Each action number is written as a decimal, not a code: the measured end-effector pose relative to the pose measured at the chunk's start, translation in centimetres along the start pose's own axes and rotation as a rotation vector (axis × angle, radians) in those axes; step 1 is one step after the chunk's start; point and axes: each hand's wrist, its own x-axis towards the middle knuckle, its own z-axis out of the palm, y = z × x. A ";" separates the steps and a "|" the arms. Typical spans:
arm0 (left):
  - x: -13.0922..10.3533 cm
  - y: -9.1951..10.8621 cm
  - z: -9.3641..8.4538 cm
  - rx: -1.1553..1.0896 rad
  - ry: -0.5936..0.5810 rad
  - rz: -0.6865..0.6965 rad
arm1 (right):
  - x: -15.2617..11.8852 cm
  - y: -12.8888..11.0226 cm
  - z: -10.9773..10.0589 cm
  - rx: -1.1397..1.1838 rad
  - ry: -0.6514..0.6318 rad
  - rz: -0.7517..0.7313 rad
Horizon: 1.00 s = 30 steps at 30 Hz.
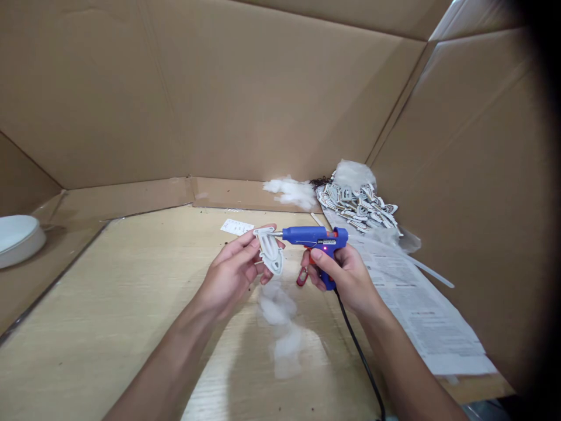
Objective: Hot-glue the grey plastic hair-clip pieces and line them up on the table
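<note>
My left hand point(234, 266) grips a small white and grey shaped piece point(270, 252) near the middle of the view. A blue glue gun point(313, 236) with a lit red light is held in my right hand point(346, 278), fingers wrapped round its handle. The gun's metal nozzle points left and meets the upper part of the piece; whether it touches cannot be told. Below the piece, tufts of white stuffing point(278, 304) lie on the wooden table point(144, 292). A small red object point(302, 276) shows beside my right fingers.
Many similar pieces point(362, 204) are heaped at the back right, by more white stuffing point(291, 192). Printed paper point(421, 310) covers the right side. A white label point(237, 227) and a white round container point(20, 240) lie further left. Cardboard walls point(263, 88) surround the table; a black cord point(359, 351) hangs from the gun.
</note>
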 end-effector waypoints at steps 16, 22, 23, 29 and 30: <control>-0.2 0.1 0.2 -0.006 -0.004 -0.010 | -0.1 0.2 -0.1 0.022 -0.009 0.000; -0.2 0.0 0.1 -0.006 -0.012 -0.005 | 0.0 0.1 -0.2 0.006 -0.011 0.014; -0.2 0.0 0.1 -0.006 -0.016 -0.005 | 0.0 0.1 -0.2 -0.001 -0.012 0.016; -0.1 0.0 0.1 -0.009 -0.012 -0.014 | 0.1 -0.1 -0.2 -0.029 -0.019 0.029; -0.1 0.0 0.1 -0.004 -0.010 -0.012 | 0.1 -0.1 -0.2 -0.035 -0.020 0.030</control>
